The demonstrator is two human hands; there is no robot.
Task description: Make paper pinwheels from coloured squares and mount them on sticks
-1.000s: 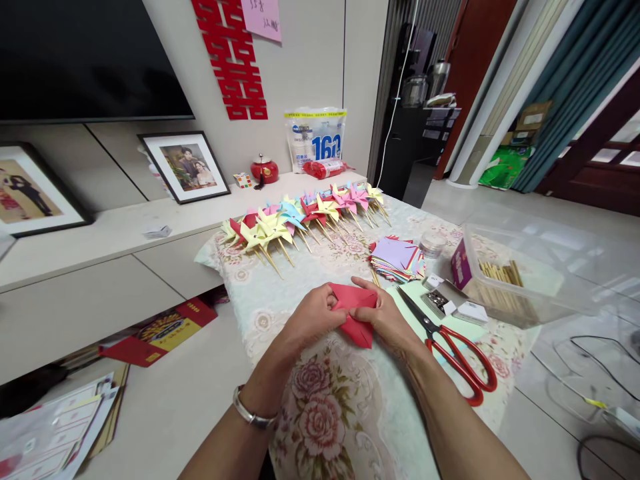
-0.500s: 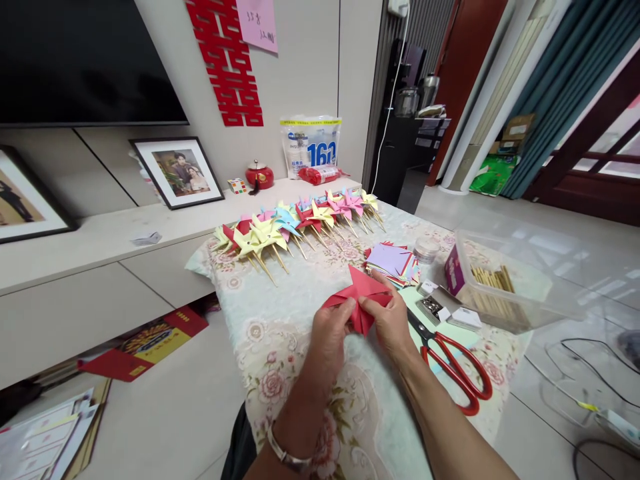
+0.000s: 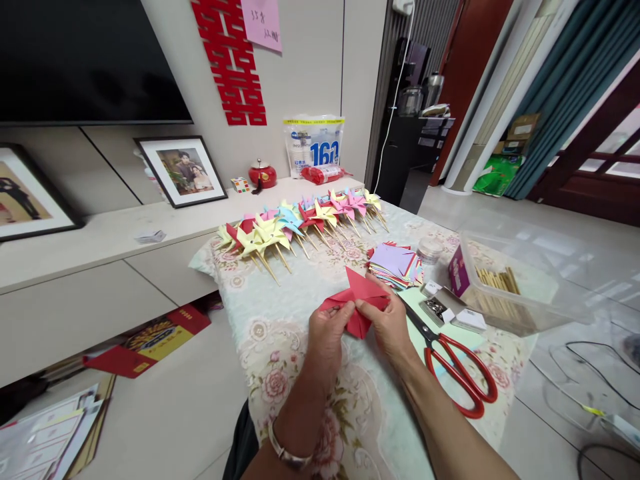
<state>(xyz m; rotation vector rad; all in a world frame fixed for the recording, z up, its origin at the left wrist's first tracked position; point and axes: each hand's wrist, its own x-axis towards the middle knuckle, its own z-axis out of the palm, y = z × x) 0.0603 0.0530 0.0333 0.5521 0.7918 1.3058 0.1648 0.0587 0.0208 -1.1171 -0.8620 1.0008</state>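
My two hands are both busy with one red paper [image 3: 364, 288]. My left hand [image 3: 323, 328] pinches one side of it between thumb and fingers, and my right hand [image 3: 393, 321] pinches the other side the same way. My thumbs are near the middle, with their tips very close together. One pointy bit of the paper sticks up at the top — the rest is folded in around my thumbs. I am holding it up over the flowery surface [image 3: 293, 293], near the middle. A silver bracelet [image 3: 287, 455] is on my left wrist.

Just beside my right hand are big scissors [image 3: 424, 329] with red handles, lying partly on some pale green paper [image 3: 473, 339]. Past my hands is a pile of colored papers [image 3: 394, 259] with a purple one on top. A small open box [image 3: 453, 298] of shiny bits sits near the scissors, and a clear box [image 3: 544, 315] with sticks [image 3: 506, 288] in it is further right. Along the far side lie lots of pinwheels [image 3: 270, 232] — yellow, red, blue and pink.
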